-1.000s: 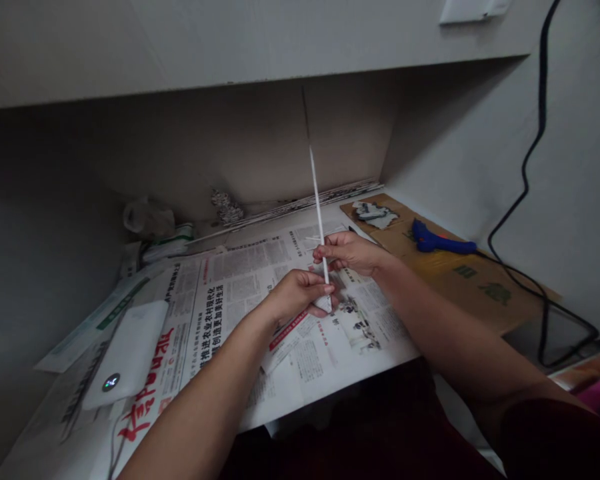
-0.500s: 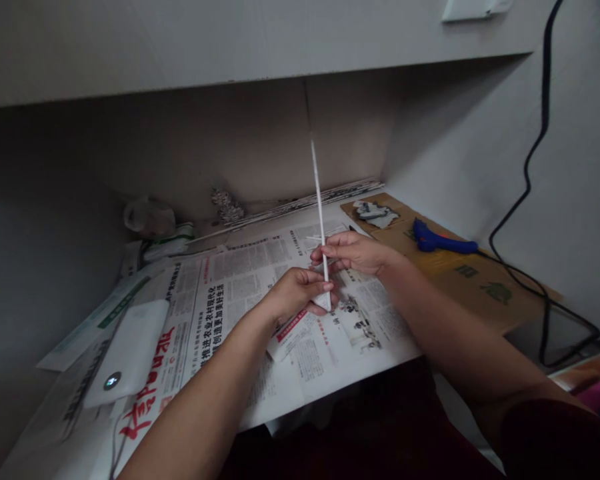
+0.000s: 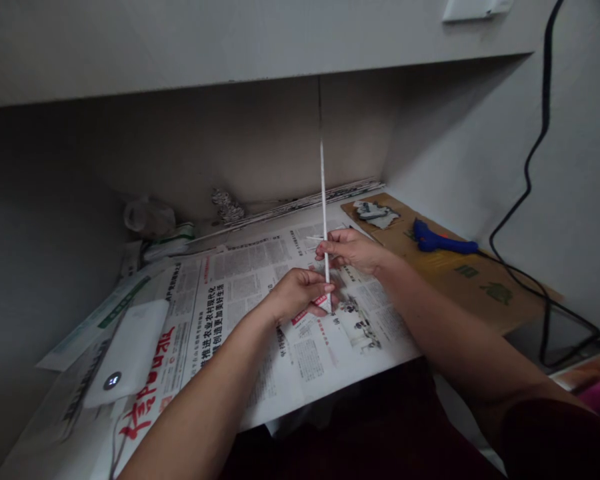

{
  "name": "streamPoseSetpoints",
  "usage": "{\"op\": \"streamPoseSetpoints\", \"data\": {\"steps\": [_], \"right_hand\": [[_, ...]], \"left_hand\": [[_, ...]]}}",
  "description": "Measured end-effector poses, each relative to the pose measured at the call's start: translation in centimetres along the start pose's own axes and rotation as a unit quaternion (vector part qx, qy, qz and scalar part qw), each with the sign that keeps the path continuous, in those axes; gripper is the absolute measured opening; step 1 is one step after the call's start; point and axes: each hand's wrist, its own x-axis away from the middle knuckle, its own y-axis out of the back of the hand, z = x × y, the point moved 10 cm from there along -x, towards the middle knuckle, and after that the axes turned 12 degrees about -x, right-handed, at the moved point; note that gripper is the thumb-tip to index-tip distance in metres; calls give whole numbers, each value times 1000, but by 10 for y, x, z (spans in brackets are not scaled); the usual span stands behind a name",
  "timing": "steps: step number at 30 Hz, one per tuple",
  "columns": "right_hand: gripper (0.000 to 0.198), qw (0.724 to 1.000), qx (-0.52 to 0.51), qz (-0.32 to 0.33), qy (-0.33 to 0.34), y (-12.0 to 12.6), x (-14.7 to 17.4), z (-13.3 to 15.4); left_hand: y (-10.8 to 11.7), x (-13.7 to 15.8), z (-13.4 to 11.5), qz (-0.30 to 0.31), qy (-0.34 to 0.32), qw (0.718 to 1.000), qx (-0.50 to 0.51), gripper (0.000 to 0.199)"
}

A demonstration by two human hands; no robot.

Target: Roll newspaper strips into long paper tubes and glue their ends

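A thin white rolled paper tube (image 3: 324, 200) stands nearly upright between my hands, with a narrow dark rod (image 3: 319, 100) sticking out of its top. My left hand (image 3: 300, 293) pinches the tube's lower end, where a paper piece with a red printed band (image 3: 312, 311) hangs under the fingers. Higher up, the fingers of my right hand (image 3: 353, 250) are closed round the tube. Both hands are above the newspaper (image 3: 250, 260) spread on the table. My left palm hides part of the loose paper.
A white power bank (image 3: 130, 347) lies at left. Several long paper sticks (image 3: 310, 200) lie along the back wall beside a plastic bag (image 3: 150, 217). On the right, a blue glue gun (image 3: 443, 240) with a black cord (image 3: 525, 180) rests on cardboard (image 3: 460, 290). A shelf edge overhangs the back.
The tube's upper end has swung slightly right, so it stands straighter. Less loose paper shows below my left hand, its red band now closer to the fingers. Both hands stay nearly in place.
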Motion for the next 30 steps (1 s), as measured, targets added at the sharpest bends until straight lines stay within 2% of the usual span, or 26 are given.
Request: {"op": "streamPoseSetpoints", "data": {"steps": [4,8,9,13,14,18,19,23,25,28,30], "right_hand": [[27,998,-5,63,-27,-12,2,-5],[23,1000,10,-15,6,3,-1,0],[24,1000,12,-18,9,4,-1,1],[26,998,2,57,-16,-12,2,-1],[25,998,-1,58,-16,-13,2,0],[20,999,2,-29,18,4,0,6],[20,999,0,-34,21,5,0,7],[25,999,-23,40,-1,-8,3,6],[22,999,-24,29,-2,-5,4,7],[21,999,-26,-29,15,7,4,11],[22,1000,-24,-7,7,2,4,9]], "left_hand": [[2,0,-1,-5,-3,1000,-1,33],[-2,1,-2,4,4,1000,2,34],[-2,1,-2,2,3,1000,0,34],[0,1,-1,-4,0,1000,-1,34],[0,0,-1,-2,-2,1000,0,34],[-2,0,-1,12,-13,1000,3,34],[-1,0,-1,11,-15,1000,3,34],[0,0,-2,7,-14,1000,4,36],[0,1,-2,7,-9,1000,1,35],[0,1,-1,6,-3,1000,-2,33],[0,1,-2,6,-5,1000,-1,32]]}}
